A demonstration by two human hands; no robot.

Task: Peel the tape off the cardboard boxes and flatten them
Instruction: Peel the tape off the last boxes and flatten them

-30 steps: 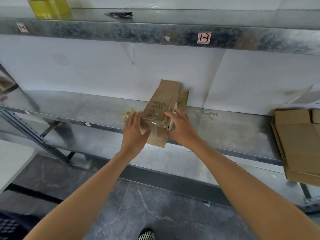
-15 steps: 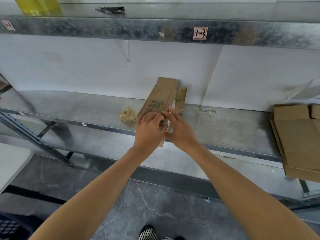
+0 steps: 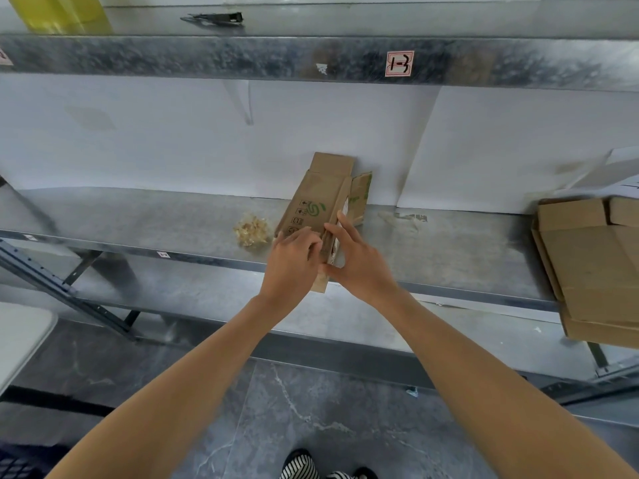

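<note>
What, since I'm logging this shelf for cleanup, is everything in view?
cardboard box: 1, brown with green print, middle shelf
tape wad: 1, yellowish, left of the box
flattened boxes: a stack, brown, shelf's right end
tool: 1, black, top shelf
yellow object: 1, top shelf, left
label: 1, red-white, top shelf's edge
metal shelves: 2, grey
left hand: fingers curled on the box's near end
right hand: grips the box's right side

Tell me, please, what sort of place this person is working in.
Probably a storeroom or warehouse: galvanised metal shelving carrying a numbered label, a stack of flattened cardboard on the right, and a wad of peeled tape.
</note>
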